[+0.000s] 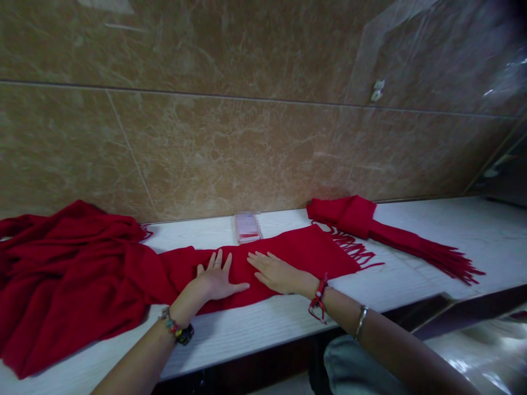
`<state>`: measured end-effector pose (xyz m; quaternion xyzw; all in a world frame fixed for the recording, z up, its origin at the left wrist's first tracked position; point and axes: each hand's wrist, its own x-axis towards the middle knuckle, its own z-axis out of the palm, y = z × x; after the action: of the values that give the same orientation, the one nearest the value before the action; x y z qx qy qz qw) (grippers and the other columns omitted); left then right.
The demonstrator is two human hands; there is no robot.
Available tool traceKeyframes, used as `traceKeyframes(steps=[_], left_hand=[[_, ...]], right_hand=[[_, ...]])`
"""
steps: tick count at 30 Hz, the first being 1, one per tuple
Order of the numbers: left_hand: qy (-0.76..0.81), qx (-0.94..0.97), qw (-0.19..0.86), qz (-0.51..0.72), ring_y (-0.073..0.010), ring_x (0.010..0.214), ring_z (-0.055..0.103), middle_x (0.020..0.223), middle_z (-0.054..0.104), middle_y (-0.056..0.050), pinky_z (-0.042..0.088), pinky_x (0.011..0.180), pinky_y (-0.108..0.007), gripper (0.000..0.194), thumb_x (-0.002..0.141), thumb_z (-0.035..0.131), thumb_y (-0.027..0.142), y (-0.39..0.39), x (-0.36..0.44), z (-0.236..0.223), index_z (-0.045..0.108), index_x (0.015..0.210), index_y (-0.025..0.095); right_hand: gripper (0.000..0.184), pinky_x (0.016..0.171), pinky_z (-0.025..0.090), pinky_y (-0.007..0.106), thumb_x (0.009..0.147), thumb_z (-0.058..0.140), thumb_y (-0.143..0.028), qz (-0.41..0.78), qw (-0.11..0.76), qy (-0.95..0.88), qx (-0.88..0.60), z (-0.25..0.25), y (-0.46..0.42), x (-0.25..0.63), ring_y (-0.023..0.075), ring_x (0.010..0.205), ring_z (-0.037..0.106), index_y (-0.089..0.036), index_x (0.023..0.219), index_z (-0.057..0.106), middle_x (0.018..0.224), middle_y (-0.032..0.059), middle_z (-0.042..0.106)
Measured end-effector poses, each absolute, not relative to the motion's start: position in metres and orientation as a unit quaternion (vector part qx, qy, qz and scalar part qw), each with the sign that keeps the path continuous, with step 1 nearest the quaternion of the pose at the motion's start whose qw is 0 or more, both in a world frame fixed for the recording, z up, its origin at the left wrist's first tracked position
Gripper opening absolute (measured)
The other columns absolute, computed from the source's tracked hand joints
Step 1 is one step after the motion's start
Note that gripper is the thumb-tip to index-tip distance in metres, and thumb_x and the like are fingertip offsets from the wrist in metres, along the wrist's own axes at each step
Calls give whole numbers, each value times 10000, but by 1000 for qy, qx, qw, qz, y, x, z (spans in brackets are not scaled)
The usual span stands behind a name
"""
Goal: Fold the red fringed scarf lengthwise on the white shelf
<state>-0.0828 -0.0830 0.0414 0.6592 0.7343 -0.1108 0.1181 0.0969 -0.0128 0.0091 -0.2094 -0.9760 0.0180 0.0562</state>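
Note:
A red scarf [313,249] lies flat along the table, its fringed end towards the right. My left hand [218,278] rests palm down on the scarf with fingers spread. Just to its right, my right hand [280,274] lies flat on the same cloth, fingers stretched out. Neither hand grips anything. Leftward, the scarf runs into a loose, rumpled heap of red cloth [78,274]; where one piece ends within the heap I cannot tell. Behind the fringe, a second red scarf [346,215] lies folded and wrapped, its fringed tail stretching to the right.
A small pale pack or box [247,227] sits behind the scarf, its face blurred. The white wood-grain table [230,334] backs onto a brown marble-tiled wall [247,153]. Its front edge runs close below my forearms. A small white fixture [377,91] is on the wall.

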Motion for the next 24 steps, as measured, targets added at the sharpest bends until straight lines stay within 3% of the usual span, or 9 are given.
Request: traceKeyframes(steps=[7,14,20,24], left_hand=[[734,658,122,-116,-355,1326,-8,1433,-51,-192,134,982,-627,1063,639,325,778,-84,-82,44,66,1397,79],[737,653,127,-123,-339,1330,-5,1439,-36,-180,132,996,-607,1034,651,322,763,-84,-82,45,89,1397,86],[735,657,120,-118,-342,1329,-5,1443,-33,-181,138,993,-607,1019,660,306,760,-85,-83,43,78,1402,100],[735,659,115,-112,-364,1325,8,1441,-15,-189,142,974,-633,1044,647,300,777,-83,-84,38,87,1400,86]], right_hand=[[486,1025,275,430,900,325,-260,-15,34,-923,-384,14,-1,108,278,1279,282,29,1288,377,1359,230,340],[485,1047,245,405,916,275,-303,24,81,-973,-217,7,-13,74,209,1310,217,-104,1358,300,1417,103,294],[547,1037,233,454,913,268,-402,24,61,-940,-334,3,-2,94,244,1312,204,-77,1350,314,1415,165,262],[523,1028,128,566,898,295,-434,-31,35,-908,-416,6,14,125,292,1293,245,-145,1325,381,1380,148,347]])
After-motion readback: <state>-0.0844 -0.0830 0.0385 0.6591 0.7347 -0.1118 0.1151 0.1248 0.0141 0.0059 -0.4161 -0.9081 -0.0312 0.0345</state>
